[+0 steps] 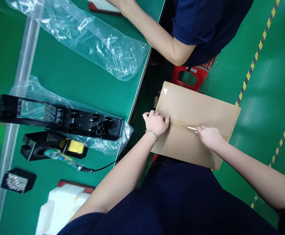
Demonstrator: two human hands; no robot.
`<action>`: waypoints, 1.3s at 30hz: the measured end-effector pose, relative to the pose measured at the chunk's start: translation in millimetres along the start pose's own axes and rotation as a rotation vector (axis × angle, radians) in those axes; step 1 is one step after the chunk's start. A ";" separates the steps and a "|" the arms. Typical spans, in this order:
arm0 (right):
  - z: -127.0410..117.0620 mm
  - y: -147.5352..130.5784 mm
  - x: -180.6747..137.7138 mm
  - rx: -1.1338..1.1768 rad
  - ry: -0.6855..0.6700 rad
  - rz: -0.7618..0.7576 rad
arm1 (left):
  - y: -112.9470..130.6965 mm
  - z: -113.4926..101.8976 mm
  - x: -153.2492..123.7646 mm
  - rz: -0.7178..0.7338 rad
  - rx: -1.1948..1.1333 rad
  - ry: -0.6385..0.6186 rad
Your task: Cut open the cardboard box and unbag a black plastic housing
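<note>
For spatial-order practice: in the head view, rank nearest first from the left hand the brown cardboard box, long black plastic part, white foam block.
1. Brown cardboard box, under the left hand.
2. Long black plastic part, on the green table edge.
3. White foam block, lower left.

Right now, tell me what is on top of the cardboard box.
On the cardboard box the left hand rests on the taped seam, and the right hand holds a thin blade to it. The hands cover part of the seam; the contents are hidden.
</note>
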State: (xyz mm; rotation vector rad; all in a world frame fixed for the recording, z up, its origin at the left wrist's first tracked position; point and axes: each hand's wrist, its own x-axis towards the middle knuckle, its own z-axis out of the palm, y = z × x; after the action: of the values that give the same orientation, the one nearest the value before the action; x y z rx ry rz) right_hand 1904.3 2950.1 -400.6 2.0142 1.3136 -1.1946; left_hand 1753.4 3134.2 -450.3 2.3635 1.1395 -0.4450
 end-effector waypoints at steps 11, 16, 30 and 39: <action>14.4 16.1 -12.5 -0.016 -0.005 -0.017 | 2.2 7.4 -13.3 0.204 0.029 -0.188; 20.4 30.1 -21.4 -0.057 0.003 -0.062 | -5.8 11.3 -19.3 0.243 -0.004 -0.277; 38.1 92.3 -38.0 -0.134 0.018 -0.101 | 11.4 20.4 -45.6 0.279 0.015 -0.261; 51.3 130.3 -48.6 -0.142 0.010 -0.074 | -4.6 27.7 -42.9 0.349 -0.140 -0.275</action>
State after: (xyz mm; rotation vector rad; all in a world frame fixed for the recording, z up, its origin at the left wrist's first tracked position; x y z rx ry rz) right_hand 1990.9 2829.9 -396.9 1.8889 1.4464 -1.0919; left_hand 1721.7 3094.2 -454.1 2.2330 0.5996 -0.5258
